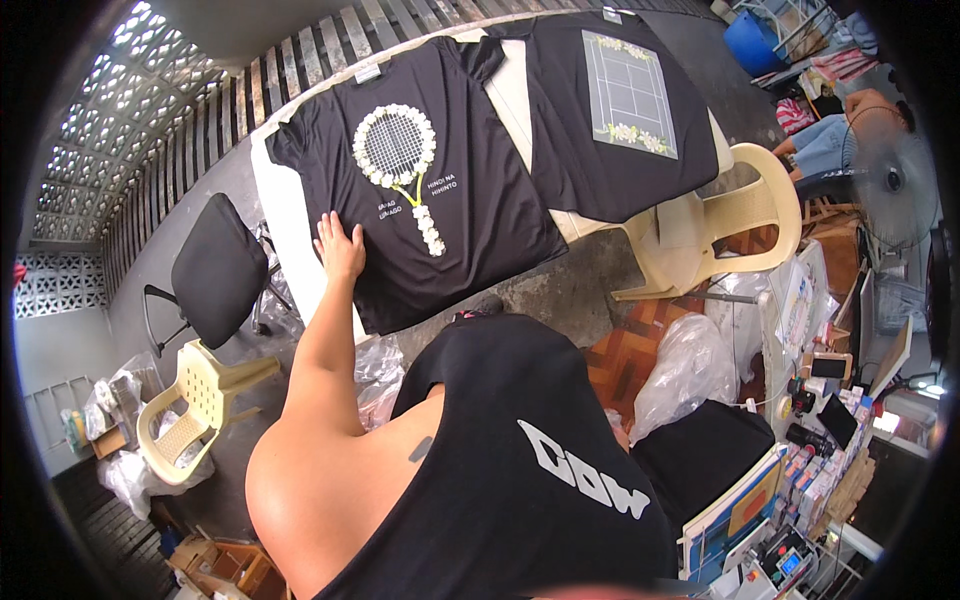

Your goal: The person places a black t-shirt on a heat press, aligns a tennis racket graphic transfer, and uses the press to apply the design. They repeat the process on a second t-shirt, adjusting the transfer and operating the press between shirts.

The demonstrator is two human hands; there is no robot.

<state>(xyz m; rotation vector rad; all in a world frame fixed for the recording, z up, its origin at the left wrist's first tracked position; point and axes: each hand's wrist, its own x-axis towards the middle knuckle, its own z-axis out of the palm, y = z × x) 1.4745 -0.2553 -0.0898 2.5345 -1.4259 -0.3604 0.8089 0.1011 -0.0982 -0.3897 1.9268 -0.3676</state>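
Note:
My left hand (341,248) lies flat with fingers stretched out, on the left edge of a black T-shirt (470,120). The shirt is spread on a white table (285,215), its collar toward the far side. A badminton racket print (394,147) ringed with white flowers covers its front, beside small white lettering. To the right, a second black T-shirt (560,110) is laid out, bearing a grey court print (628,95) with flowers at two ends. My right hand does not show; my body hides that side.
A cream plastic chair (745,215) stands against the table's right end. At left are a black office chair (218,268) and another cream chair (190,420). Clear plastic bags (685,365) lie at right, near a cluttered shelf. Another person (830,140) sits at far right behind a fan (893,180).

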